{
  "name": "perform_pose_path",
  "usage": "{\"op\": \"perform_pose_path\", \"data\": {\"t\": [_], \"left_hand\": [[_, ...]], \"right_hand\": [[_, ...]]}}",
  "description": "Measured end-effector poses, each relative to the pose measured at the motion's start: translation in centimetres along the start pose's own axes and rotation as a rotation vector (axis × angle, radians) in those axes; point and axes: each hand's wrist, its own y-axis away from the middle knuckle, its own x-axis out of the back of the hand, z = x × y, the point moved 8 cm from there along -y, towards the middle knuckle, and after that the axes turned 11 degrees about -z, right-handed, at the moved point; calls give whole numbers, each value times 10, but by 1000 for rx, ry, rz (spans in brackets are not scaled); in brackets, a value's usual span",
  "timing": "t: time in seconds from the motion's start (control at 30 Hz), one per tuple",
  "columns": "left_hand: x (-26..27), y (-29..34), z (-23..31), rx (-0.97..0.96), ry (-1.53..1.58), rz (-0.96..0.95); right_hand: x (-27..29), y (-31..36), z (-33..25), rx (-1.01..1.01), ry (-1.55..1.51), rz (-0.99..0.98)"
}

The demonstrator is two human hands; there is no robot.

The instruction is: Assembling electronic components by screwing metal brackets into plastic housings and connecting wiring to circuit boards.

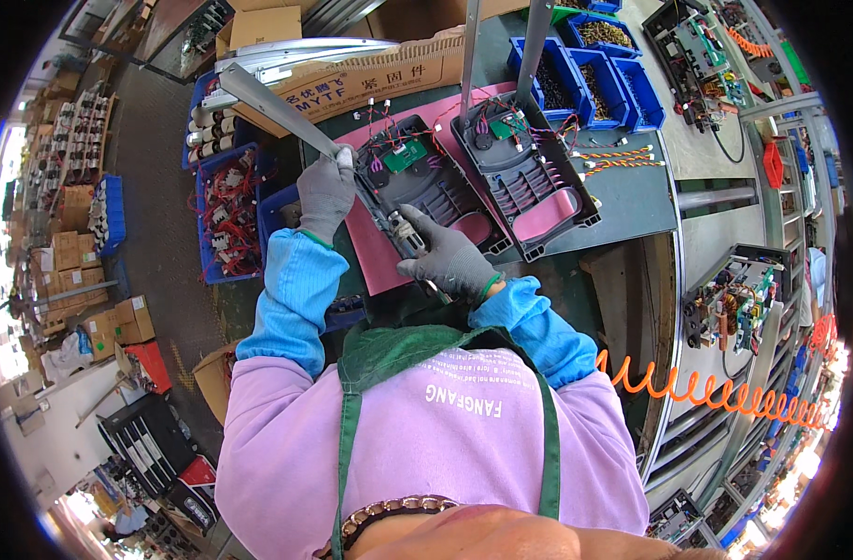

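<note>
My left hand (324,194), in a grey glove, is closed at the lower end of a flat grey metal bar (281,110), by the left edge of a black plastic housing (437,187). My gloved right hand (452,261) is closed around a silver and dark cylindrical tool (408,235) beside the same edge; its exact kind is hard to make out. Inside the housing are a green circuit board (405,155), thin wires and a pink pad. A similar housing (529,177) lies to the right, with two metal bars (469,65) rising by its far end.
Pink sheet (375,247) lies under the housings on the dark green bench (632,201). Blue bins (594,84) of screws stand far right, a blue crate (230,215) of wired parts at left. Connector cables (622,163) lie right. An orange coiled hose (706,397) stretches at right.
</note>
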Motion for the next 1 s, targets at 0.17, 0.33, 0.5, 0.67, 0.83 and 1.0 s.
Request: {"op": "perform_pose_path", "data": {"t": [0.17, 0.33, 0.5, 0.67, 0.83, 1.0], "left_hand": [[3, 3, 0, -40, 40, 60], [2, 2, 5, -1, -30, -12], [3, 3, 3, -38, 14, 28], [3, 4, 1, -48, 42, 37], [1, 2, -2, -31, 62, 36], [3, 3, -1, -32, 29, 17]], "right_hand": [[-3, -6, 5, 57, 6, 17], [0, -1, 2, 26, -4, 7], [0, -1, 3, 37, 7, 12], [-1, 1, 0, 16, 9, 4], [-2, -2, 6, 69, 19, 33], [-1, 1, -1, 51, 52, 35]]}}
